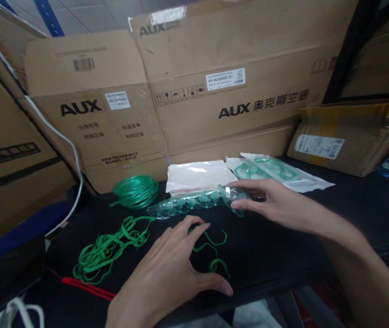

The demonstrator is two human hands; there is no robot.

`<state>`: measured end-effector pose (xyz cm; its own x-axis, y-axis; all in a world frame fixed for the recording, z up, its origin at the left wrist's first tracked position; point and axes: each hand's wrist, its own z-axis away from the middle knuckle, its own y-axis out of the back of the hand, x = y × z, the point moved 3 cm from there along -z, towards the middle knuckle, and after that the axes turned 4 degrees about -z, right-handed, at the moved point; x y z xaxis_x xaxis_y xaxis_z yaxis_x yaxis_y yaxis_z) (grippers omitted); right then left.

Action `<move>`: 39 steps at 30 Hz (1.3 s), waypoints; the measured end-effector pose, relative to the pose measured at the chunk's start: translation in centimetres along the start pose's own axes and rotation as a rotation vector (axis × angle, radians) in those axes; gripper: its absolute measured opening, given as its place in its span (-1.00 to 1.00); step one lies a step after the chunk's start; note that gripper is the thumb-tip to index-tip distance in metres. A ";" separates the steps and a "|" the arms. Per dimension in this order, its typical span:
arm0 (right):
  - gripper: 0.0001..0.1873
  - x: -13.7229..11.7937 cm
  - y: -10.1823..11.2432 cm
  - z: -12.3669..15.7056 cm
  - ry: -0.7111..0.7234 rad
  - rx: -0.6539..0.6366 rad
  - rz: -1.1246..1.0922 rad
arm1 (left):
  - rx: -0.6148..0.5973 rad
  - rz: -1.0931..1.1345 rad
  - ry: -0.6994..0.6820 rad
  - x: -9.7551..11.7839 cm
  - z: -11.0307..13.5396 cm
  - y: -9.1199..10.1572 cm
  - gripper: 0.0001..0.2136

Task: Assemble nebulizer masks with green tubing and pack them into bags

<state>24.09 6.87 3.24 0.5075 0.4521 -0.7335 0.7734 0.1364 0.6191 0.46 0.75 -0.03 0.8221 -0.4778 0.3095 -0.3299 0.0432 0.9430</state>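
My right hand (262,200) pinches a clear, green-tinted plastic mask (230,197) at the right end of a row of nested clear masks (184,204) lying on the black table. Thumb and fingers close on its rim. My left hand (170,269) is open, thumb and forefinger spread apart with nothing between them. Just beyond its fingers lie a few loose green straps (216,243). To its left is a tangled heap of green straps (108,248). Behind that heap sits a coil of green tubing (136,190).
White packets (199,175) and clear-fronted pouches holding green tubing (279,171) lie at the back. Large cardboard boxes (194,109) wall off the rear; a smaller taped box (338,141) stands right. Red strips (88,288) and a white cable (74,150) are at left.
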 end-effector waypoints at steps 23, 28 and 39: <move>-0.42 0.5 -0.6 0.0 -0.008 -0.041 0.064 | 0.408 -0.120 0.253 -5.7 2.0 7.2 -0.87; -0.38 0.8 -0.3 0.0 -0.020 -0.047 0.104 | 0.217 -0.268 0.539 -11.4 3.2 7.8 -0.80; -0.41 2.1 2.0 0.1 -0.018 0.137 0.231 | 0.034 -0.267 0.505 -11.9 0.7 4.0 -0.88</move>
<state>26.75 8.00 2.97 0.6825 0.4412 -0.5827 0.6797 -0.0900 0.7280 -10.96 5.97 -0.01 0.9960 0.0106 0.0890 -0.0883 -0.0535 0.9947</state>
